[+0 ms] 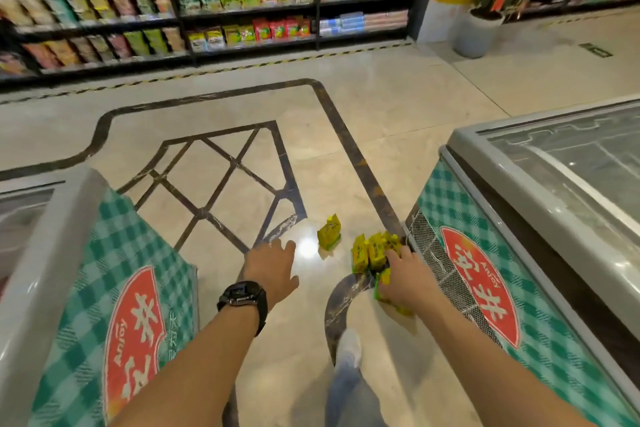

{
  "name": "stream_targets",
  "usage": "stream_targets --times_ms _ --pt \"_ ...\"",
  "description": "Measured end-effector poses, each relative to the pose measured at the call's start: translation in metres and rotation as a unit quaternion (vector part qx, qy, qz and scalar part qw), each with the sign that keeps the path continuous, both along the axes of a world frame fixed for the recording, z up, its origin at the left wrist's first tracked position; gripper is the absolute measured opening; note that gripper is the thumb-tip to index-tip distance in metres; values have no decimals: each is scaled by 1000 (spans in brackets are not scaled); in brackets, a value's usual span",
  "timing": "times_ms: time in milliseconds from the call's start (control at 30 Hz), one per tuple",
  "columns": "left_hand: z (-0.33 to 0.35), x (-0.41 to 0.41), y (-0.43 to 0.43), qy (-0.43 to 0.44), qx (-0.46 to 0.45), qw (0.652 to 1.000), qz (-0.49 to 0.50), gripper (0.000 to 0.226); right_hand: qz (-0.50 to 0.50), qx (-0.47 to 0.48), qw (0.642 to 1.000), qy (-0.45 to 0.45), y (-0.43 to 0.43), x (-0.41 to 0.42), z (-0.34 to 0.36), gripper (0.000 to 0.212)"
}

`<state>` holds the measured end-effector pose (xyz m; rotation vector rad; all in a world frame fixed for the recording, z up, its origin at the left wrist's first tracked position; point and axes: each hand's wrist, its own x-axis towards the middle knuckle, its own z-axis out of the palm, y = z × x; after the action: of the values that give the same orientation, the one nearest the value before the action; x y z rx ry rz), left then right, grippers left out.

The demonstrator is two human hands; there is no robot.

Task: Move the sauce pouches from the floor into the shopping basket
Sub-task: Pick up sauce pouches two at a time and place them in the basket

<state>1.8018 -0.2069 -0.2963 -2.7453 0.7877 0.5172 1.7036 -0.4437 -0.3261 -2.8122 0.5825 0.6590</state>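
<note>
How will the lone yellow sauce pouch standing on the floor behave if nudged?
The lone yellow sauce pouch likely tips easily, standing upright on its narrow base. Its creased film suggests floppiness. It might slide on the glossy tiled floor.

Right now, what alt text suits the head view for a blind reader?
A person's right hand grips a cluster of yellow-green plastic sauce pouches on the beige floor beside a grey chest freezer. The open left hand, wearing a black watch, reaches toward one lone yellow pouch.
</note>
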Motion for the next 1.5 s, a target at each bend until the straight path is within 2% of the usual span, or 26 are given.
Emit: stream_targets --times_ms 400,533,700,867,1000,1033,1067,1133,1167,1233,1300,1333,1400,1500 --pt "-30 185 -107 12 46 999 -9 64 12 61 997 51 -83 185 -57 69" --pt "-68 229 -132 46 47 997 -39 65 -7 73 996 48 -106 225 -88 66" --pt "-200 306 -163 75 40 993 -77 61 -49 63 995 62 -129 258 -203 61" --pt "-393 364 -196 77 37 986 -141 62 -56 28 997 45 -156 296 -390 58" --pt "-572 405 -219 37 -2 979 -202 96 -68 -23 997 9 -173 320 -564 57" --pt "-578 414 -221 37 -5 974 -222 101 -58 -28 998 -3 -175 324 -572 54" --pt "-600 420 -226 31 -16 969 -245 99 -54 -40 998 -17 -175 327 -593 51" --pt "-660 430 -242 39 -77 961 -263 69 -62 -69 992 -83 -178 329 -651 40" --pt "-684 439 -251 16 -113 949 -294 56 -69 -77 988 -116 -184 332 -671 37" --pt "-713 452 -257 -49 -133 913 -384 51 -69 -91 978 -174 -183 337 -692 39" --pt "-718 462 -254 -83 -184 884 -422 50 -40 -97 968 -229 -182 338 -699 43" --pt "-716 465 -250 -95 -192 871 -442 43 -29 -100 966 -235 -178 340 -699 46" --pt "-714 474 -246 -115 -171 837 -507 23 -13 -81 972 -221 -169 345 -697 51" --pt "-699 470 -251 -113 -101 842 -517 14 3 -55 976 -212 -161 349 -690 64"
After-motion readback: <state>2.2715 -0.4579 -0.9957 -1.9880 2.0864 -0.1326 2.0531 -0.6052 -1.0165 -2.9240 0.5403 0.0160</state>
